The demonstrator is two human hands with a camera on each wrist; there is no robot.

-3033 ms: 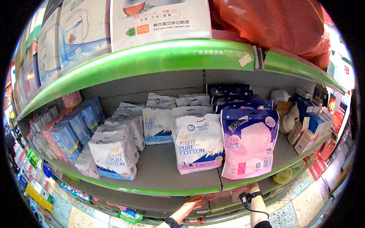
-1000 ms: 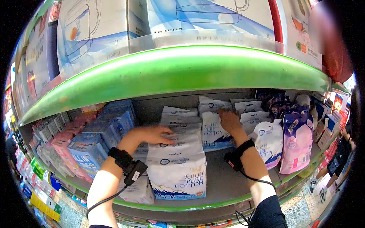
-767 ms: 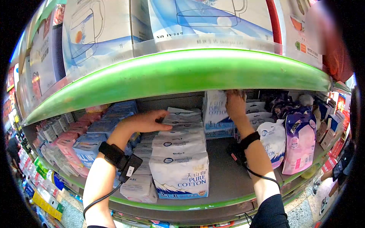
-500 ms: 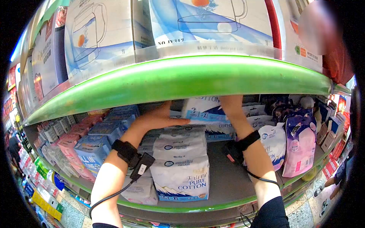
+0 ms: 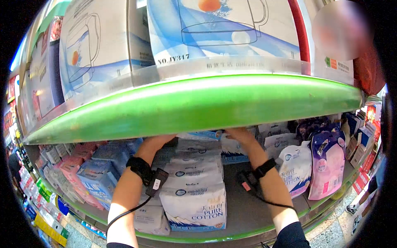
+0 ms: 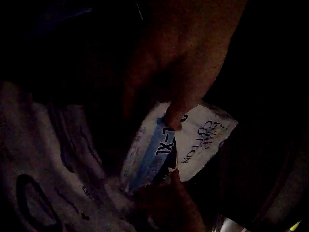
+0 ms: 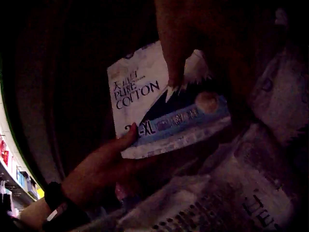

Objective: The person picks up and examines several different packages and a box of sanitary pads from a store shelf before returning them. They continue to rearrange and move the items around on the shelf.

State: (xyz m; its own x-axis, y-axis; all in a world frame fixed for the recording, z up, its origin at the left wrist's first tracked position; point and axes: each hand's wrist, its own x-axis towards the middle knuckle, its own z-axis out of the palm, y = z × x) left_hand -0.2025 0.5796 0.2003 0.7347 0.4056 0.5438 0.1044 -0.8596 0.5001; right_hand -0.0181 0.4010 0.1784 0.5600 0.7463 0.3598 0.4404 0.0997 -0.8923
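A white-and-blue Pure Cotton L-XL pack (image 5: 202, 135) (image 6: 161, 145) (image 7: 140, 104) is held between both hands, mostly hidden behind the green shelf edge in the head view. My left hand (image 5: 160, 142) (image 6: 188, 58) (image 7: 104, 164) grips its left end, thumb on the printed front. At its other end, my right hand (image 5: 240, 136) (image 7: 193, 34) grips it with the thumb on the front. Below the held pack, a row of similar packs (image 5: 194, 206) runs from the shelf front toward the back. The wrist views are dark.
The green shelf edge (image 5: 198, 103) with big kettle boxes (image 5: 223, 33) above it crosses over the hands. Blue boxes (image 5: 97, 175) stand left of the row. At the right are a white M-L pack (image 5: 295, 167) and a purple-pink pack (image 5: 328, 165).
The right hand took a pack from farther back and brought it left, where the left hand now grips it too. The view has tilted, and the shelf edge covers more of the hands.
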